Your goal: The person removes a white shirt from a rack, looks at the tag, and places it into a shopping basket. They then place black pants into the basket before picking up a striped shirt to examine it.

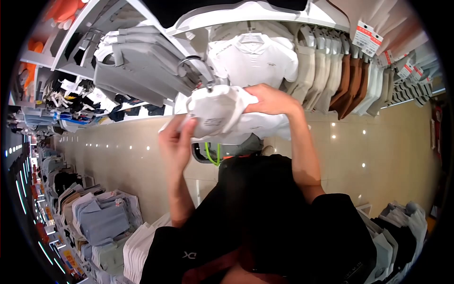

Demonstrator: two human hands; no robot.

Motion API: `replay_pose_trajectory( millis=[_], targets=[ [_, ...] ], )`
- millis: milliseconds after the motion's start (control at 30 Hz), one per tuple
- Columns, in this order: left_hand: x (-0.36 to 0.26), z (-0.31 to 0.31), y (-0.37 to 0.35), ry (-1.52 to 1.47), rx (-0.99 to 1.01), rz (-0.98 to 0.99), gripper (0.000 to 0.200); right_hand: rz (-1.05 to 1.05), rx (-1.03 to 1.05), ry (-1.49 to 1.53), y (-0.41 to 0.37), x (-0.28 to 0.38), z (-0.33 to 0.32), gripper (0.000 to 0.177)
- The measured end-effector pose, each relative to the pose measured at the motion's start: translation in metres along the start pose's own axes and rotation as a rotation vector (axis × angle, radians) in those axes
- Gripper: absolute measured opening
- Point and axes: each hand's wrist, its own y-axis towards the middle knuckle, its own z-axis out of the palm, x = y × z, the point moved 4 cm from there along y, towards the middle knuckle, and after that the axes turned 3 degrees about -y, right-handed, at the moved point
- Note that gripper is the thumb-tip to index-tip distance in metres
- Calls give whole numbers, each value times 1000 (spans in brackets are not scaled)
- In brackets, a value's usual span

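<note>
In front of my chest I hold a white shirt (255, 122) whose neck opening faces up, with small grey print visible inside it. A hanger (209, 86) stands in the neck, its dark hook curving up to the left. My left hand (176, 137) is closed on the shirt's left shoulder, thumb on top. On the other side my right hand (272, 100) grips the fabric beside the collar, its fingertips partly hidden by the cloth. Just beyond it hangs a white polo shirt (255, 59) on the rack.
Grey tops (137, 71) hang at upper left. Beige and brown garments (347, 85) hang at upper right near price tags (366, 39). Below the shirt is a dark basket with a lime-green strap (212, 156). Clothes stacks (104, 215) stand behind at left, across the tiled floor (127, 146).
</note>
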Motion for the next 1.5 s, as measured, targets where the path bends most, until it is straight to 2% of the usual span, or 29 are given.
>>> replay_pose_trajectory(
  millis=[33,167,233,500,733,867,1067,1500],
  targets=[
    [3,-6,2,-116,-23,14,13,16,54,-24,0,0,2,35],
    [31,-22,1,-462,-186,17,10,32,49,-32,4,-13,13,35],
    [34,-28,-1,-481,-185,53,11,2,39,-18,4,-9,15,34],
    [33,-22,-2,-656,-145,-119,14,28,73,-3,4,-13,21,32],
    [39,-14,1,-599,-62,-126,21,126,71,-23,-4,-18,10,37],
    [41,-11,1,-549,-25,-151,22,73,10,77,-6,-24,9,34],
    [42,-2,-1,-478,48,-228,27,96,-10,123,-8,-29,5,39],
    [40,1,-1,-483,55,-238,29,183,0,163,-9,-23,5,38]
  ],
)
